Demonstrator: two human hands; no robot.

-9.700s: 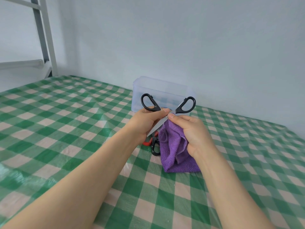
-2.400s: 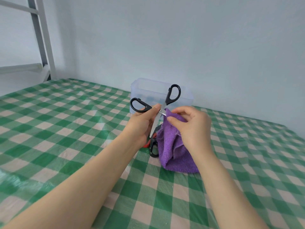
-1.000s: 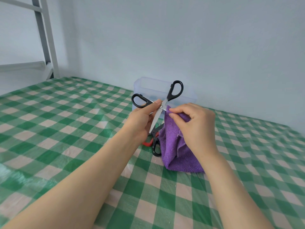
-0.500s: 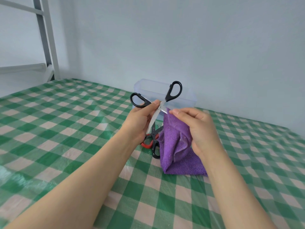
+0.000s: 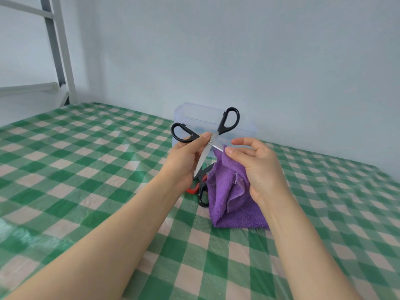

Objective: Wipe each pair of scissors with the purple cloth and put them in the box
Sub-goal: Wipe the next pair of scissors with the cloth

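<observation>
A pale blue-grey wall stands behind a bench spread with a green and cream checked cover. At the far left a grey metal frame rises out of view. A clear plastic box sits at the back of the bench, close to the wall; what it holds cannot be made out through its side.

In front of the box, the left hand holds a pair of black-handled scissors off the bench. Its thumb and fingers grip them just below the pivot. The scissors are spread wide, both handle loops up and one bare blade slanting down past the palm. The other blade runs to the right into the purple cloth.

The right hand grips the cloth. The thumb presses the cloth's top edge where that blade meets it, the forefinger is curled just above, and the rest of the cloth is bunched against the palm. The cloth hangs down in folds and its lower edge reaches the cover.

Under the two hands more scissors lie on the bench, partly hidden. A red handle and a black handle show just left of the cloth.
</observation>
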